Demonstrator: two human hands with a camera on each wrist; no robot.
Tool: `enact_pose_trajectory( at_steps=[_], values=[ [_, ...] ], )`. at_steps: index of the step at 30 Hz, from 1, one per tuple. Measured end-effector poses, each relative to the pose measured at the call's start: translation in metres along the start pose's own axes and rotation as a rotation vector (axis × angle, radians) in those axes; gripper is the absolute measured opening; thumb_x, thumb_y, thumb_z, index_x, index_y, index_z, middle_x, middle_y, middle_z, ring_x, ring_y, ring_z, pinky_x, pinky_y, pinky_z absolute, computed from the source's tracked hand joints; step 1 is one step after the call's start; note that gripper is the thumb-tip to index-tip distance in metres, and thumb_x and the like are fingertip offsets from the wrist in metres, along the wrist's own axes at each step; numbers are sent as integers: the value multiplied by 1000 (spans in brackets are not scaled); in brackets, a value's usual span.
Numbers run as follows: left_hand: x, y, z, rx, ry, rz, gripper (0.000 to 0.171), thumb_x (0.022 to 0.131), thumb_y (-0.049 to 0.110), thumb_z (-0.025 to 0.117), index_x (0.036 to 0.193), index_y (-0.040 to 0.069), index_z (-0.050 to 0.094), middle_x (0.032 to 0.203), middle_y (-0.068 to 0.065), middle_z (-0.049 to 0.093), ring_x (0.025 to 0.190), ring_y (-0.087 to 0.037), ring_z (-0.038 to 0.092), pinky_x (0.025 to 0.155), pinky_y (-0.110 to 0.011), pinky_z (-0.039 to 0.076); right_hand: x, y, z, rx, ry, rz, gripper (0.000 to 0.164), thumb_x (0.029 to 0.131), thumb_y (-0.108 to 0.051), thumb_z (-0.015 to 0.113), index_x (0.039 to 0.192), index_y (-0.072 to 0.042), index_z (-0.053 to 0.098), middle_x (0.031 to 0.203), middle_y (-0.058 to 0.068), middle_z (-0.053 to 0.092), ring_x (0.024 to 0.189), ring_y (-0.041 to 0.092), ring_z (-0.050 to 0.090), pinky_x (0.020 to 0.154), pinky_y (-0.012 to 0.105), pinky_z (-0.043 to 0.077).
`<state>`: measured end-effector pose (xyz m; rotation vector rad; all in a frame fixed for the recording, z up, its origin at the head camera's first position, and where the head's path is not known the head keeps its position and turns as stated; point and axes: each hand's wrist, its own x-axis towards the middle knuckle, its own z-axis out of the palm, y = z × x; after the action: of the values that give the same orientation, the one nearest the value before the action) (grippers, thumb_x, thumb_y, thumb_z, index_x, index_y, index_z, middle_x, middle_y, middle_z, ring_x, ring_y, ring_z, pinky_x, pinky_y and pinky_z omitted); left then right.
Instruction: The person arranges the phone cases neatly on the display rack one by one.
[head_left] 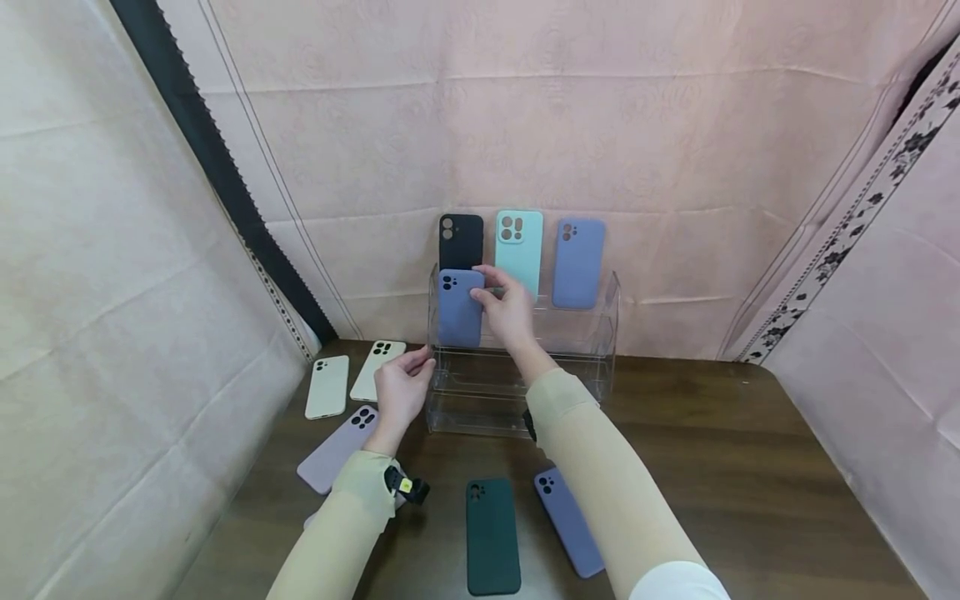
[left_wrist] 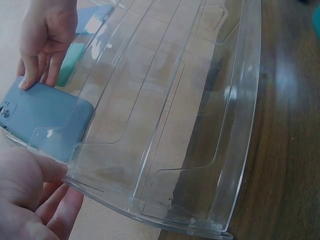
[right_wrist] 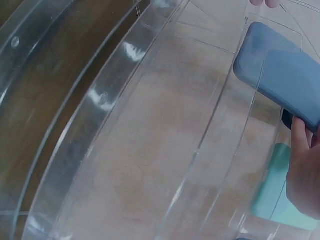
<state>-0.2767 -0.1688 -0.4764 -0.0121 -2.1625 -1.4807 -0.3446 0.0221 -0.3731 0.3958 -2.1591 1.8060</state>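
My right hand (head_left: pixel 510 312) pinches the right edge of a blue phone case (head_left: pixel 460 312) between thumb and fingers. That case stands upright at the left of a clear tiered display stand (head_left: pixel 480 422), its lower part behind a clear front lip in the left wrist view. My left hand (head_left: pixel 401 392) grips the stand's left side edge, thumb and fingers around it. Behind the held case a black phone case (head_left: pixel 461 233) stands in the back tier. A turquoise phone case (head_left: pixel 525 237) and another blue phone case (head_left: pixel 579 262) stand to its right.
Left of the stand, two white phone cases (head_left: pixel 327 387) and a lilac phone case (head_left: pixel 337 450) lie on the wooden table (head_left: pixel 712 467). A dark green phone case (head_left: pixel 492 537) and a periwinkle phone case (head_left: pixel 567 521) lie in front. Fabric walls (head_left: pixel 600 125) surround the table.
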Motion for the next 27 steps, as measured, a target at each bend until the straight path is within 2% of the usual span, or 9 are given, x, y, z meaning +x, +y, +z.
enact_pose_trajectory(
  at_steps=[10,14,18,21,27],
  values=[
    [0,-2,0,10,12,6,23,94,-1,80,118,-2,80,115,-17,79,100,-31,79,85,-27,64,1,-4,5,-144,-8,-19,41,101,-13,76,141,-22,72,115,6,74,101,23,75,84,35,65],
    [0,0,0,8,14,8,24,94,-1,80,119,-2,79,115,-17,79,100,-31,79,85,-29,64,0,-3,6,-250,21,-90,47,100,-14,78,145,-21,69,117,7,75,105,22,76,86,34,65],
    [0,1,-1,8,8,-3,24,95,0,80,119,-1,79,116,-16,79,101,-30,79,86,-30,64,-3,-4,8,-345,39,-154,53,99,-12,79,150,-20,65,122,10,70,107,22,74,86,32,65],
    [-1,0,-1,20,-1,-12,24,96,2,80,119,0,79,117,-16,79,102,-29,79,86,-30,64,-6,-2,9,-386,50,-144,56,100,-11,78,153,-21,62,124,10,65,107,22,71,84,32,64],
    [0,-2,0,24,3,6,24,96,2,79,120,0,79,117,-16,78,101,-29,79,86,-30,64,-7,0,8,-400,52,-133,58,101,-10,76,156,-20,59,127,12,63,107,24,71,81,33,63]
  ],
)
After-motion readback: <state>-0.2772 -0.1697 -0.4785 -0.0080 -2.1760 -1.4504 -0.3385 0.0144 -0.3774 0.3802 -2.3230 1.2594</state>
